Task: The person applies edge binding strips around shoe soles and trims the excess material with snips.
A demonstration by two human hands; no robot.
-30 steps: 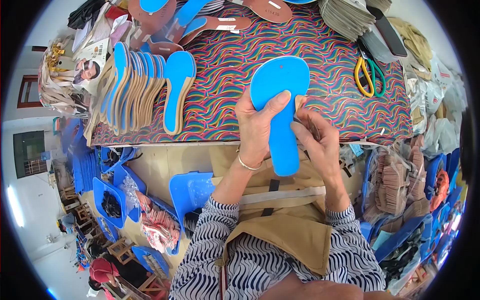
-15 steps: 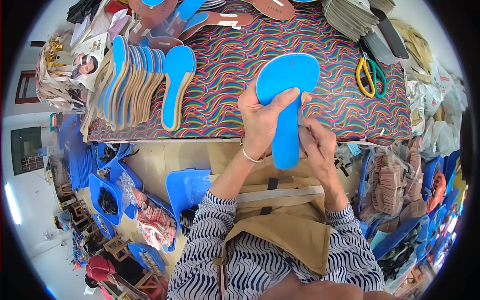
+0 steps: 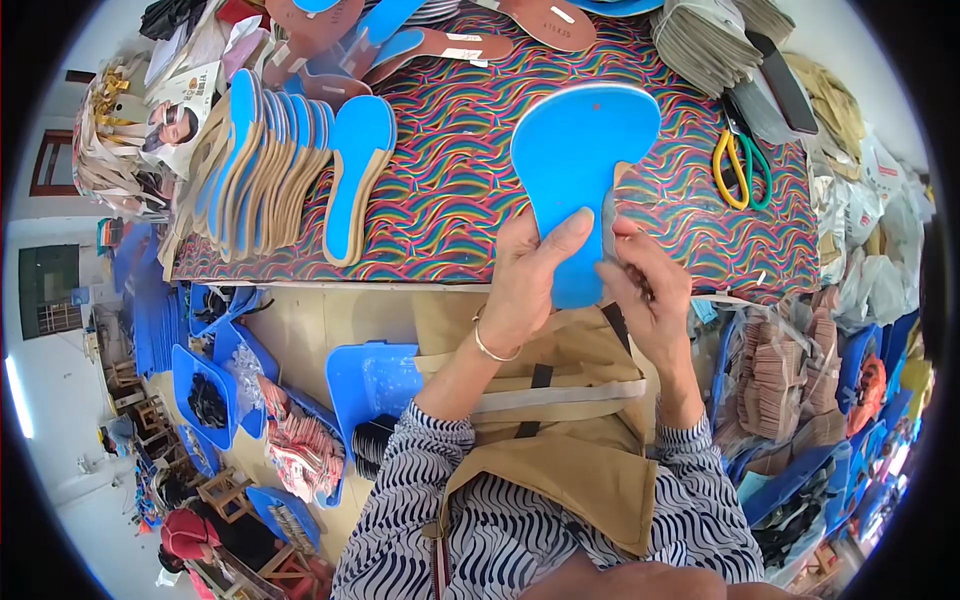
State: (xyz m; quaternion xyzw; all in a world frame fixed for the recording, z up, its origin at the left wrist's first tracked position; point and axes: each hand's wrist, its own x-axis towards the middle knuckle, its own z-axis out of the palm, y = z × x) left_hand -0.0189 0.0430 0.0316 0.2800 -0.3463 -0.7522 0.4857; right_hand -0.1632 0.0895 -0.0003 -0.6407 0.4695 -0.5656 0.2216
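The smooth blue insole-shaped sheet (image 3: pixel 580 145) was held across the near edge of the multicoloured wave-patterned table (image 3: pixel 450 205); the left hand (image 3: pixel 535 268) was closed on its narrow part, the broad end projecting far beyond; the right hand (image 3: pixel 652 285) curled closed round a slim grey blade-like tool (image 3: pixel 609 225) at its right edge.
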